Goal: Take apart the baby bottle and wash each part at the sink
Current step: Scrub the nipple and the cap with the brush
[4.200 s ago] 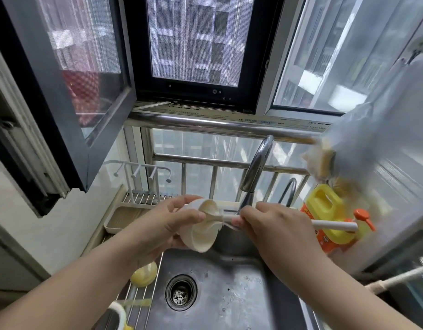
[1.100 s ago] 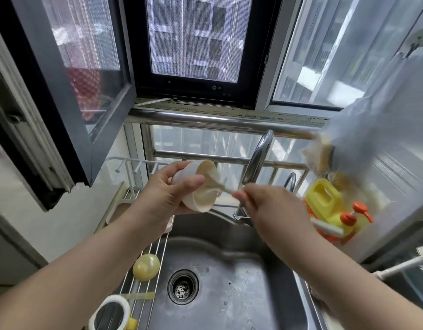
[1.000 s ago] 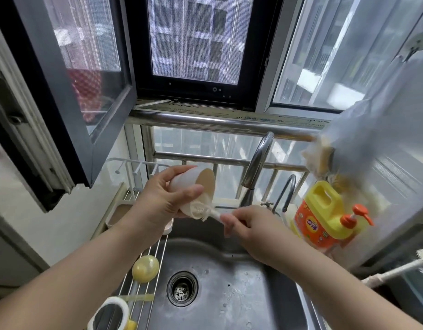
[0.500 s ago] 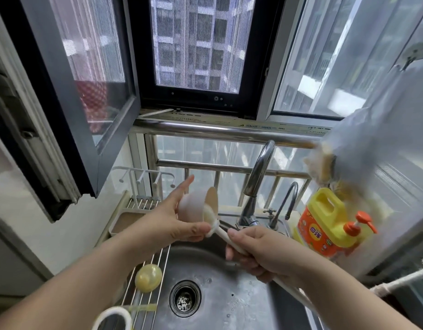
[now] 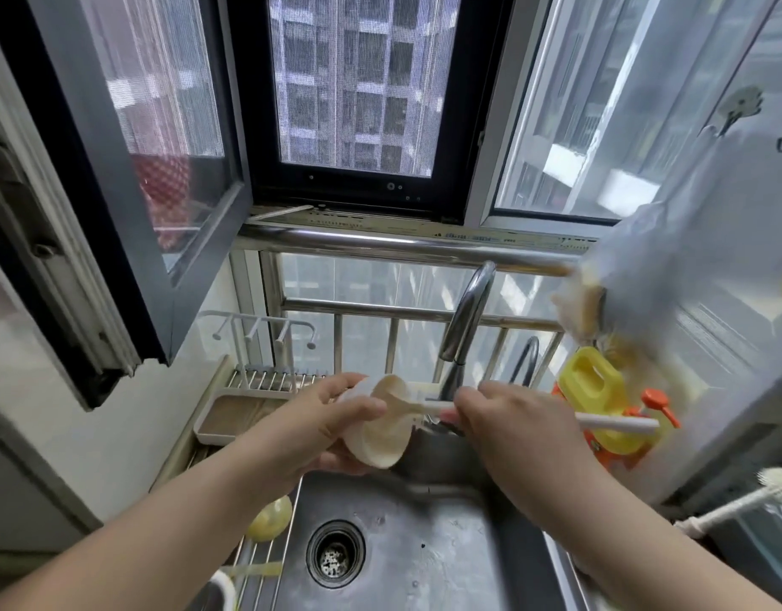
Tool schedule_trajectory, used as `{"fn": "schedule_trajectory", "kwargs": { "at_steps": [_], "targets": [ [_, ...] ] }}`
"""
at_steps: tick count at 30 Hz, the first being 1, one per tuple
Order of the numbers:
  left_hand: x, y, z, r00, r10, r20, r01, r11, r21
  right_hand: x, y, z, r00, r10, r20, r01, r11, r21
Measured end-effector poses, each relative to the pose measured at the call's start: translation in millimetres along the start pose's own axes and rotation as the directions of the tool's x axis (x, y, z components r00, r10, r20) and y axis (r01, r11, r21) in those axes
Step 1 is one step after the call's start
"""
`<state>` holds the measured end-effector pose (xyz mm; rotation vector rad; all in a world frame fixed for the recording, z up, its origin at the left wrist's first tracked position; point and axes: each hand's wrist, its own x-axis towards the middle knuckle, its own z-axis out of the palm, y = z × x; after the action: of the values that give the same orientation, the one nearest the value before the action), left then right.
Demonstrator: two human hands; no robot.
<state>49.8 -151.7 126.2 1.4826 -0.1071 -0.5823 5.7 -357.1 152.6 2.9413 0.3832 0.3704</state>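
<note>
My left hand (image 5: 318, 427) grips a cream-coloured bottle body (image 5: 380, 434) on its side above the steel sink (image 5: 424, 557), its open mouth facing right. My right hand (image 5: 512, 429) holds a white brush (image 5: 614, 422) by the handle, and the brush head is inside the bottle's mouth. A yellowish bottle nipple (image 5: 269, 519) lies on the wire rack (image 5: 252, 566) left of the basin. A white ring (image 5: 224, 588) shows at the bottom edge of the rack.
The curved faucet (image 5: 466, 319) rises just behind my hands. A yellow and orange detergent bottle (image 5: 600, 407) stands at the right. Another white brush (image 5: 741, 500) lies at the far right. A small drying tray (image 5: 235, 416) sits behind the rack. The drain (image 5: 335, 553) is below.
The bottle dropped lower over the sink and turned its mouth to the right. My right hand rose and levelled the brush, pushing its head into the bottle.
</note>
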Motion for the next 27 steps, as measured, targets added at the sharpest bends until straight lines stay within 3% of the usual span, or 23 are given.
{"fn": "schedule_trajectory", "kwargs": {
  "at_steps": [2, 4, 5, 7, 9, 10, 11, 12, 13, 15, 16, 17, 19, 21, 23, 25, 27],
  "targets": [
    [-1.3, 1.4, 1.2, 0.998, 0.051, -0.026, -0.051, 0.999, 0.002, -0.4, -0.7, 0.4, 0.992, -0.01, -0.122, 0.004, 0.999, -0.046],
    [-3.3, 2.0, 2.4, 0.993, 0.1, -0.066, -0.102, 0.994, -0.028, -2.3, -5.8, 4.1, 0.997, 0.079, 0.023, -0.082, 0.983, 0.162],
    [-4.9, 1.6, 3.1, 0.989, 0.118, -0.084, -0.121, 0.992, -0.043, -5.9, -10.1, 3.4, 0.972, 0.097, 0.213, -0.169, 0.922, 0.349],
    [-7.9, -2.3, 3.7, 0.982, 0.153, -0.109, -0.161, 0.985, -0.062, -10.2, -15.6, 2.6, 0.855, 0.032, 0.518, -0.396, 0.684, 0.612],
    [-9.0, -5.3, 3.6, 0.973, 0.189, -0.131, -0.2, 0.977, -0.078, -13.1, -21.1, -0.7, 0.77, -0.063, 0.635, -0.574, 0.368, 0.732],
    [-9.2, -6.6, 3.2, 0.969, 0.204, -0.141, -0.217, 0.973, -0.083, -14.7, -22.0, -2.7, 0.75, -0.095, 0.654, -0.614, 0.267, 0.743],
    [-9.8, -6.7, 3.3, 0.965, 0.214, -0.154, -0.228, 0.97, -0.085, -15.6, -21.7, -1.5, 0.75, -0.101, 0.653, -0.613, 0.264, 0.745],
    [-10.4, -6.9, 2.9, 0.962, 0.219, -0.165, -0.235, 0.969, -0.08, -15.1, -21.9, -1.1, 0.777, -0.059, 0.627, -0.571, 0.354, 0.741],
    [-11.1, -7.0, 2.5, 0.961, 0.219, -0.171, -0.234, 0.969, -0.074, -13.9, -21.3, 0.3, 0.831, 0.009, 0.556, -0.477, 0.526, 0.704],
    [-12.6, -6.2, 3.2, 0.965, 0.208, -0.163, -0.221, 0.973, -0.069, -11.8, -16.6, 3.5, 0.956, 0.096, 0.276, -0.21, 0.881, 0.424],
    [-13.0, -5.2, 4.2, 0.968, 0.198, -0.151, -0.21, 0.975, -0.07, -10.4, -11.4, 6.3, 0.992, 0.107, 0.074, -0.12, 0.974, 0.194],
    [-13.6, -2.6, 6.0, 0.971, 0.192, -0.144, -0.204, 0.977, -0.068, -10.1, -7.7, 7.8, 0.994, 0.074, -0.083, -0.07, 0.996, 0.047],
    [-15.3, 4.1, 7.5, 0.966, 0.214, -0.144, -0.224, 0.973, -0.051, -9.3, -7.6, -1.9, 0.97, 0.04, -0.239, -0.047, 0.999, -0.023],
    [-16.5, 8.3, 6.8, 0.955, 0.246, -0.162, -0.256, 0.966, -0.04, -8.2, -9.9, -2.7, 0.983, 0.082, -0.164, -0.071, 0.995, 0.07],
    [-18.0, 7.3, 5.3, 0.944, 0.267, -0.193, -0.273, 0.962, -0.007, -11.3, -16.7, -3.6, 0.979, 0.108, 0.171, -0.165, 0.915, 0.368],
    [-15.7, 3.6, 5.8, 0.934, 0.266, -0.24, -0.275, 0.961, -0.004, -13.2, -23.3, -4.3, 0.908, 0.006, 0.418, -0.275, 0.761, 0.587],
    [-14.9, 1.5, 9.8, 0.941, 0.2, -0.271, -0.242, 0.962, -0.128, -15.6, -31.7, -3.6, 0.871, -0.099, 0.481, -0.289, 0.689, 0.665]
  ]
}}
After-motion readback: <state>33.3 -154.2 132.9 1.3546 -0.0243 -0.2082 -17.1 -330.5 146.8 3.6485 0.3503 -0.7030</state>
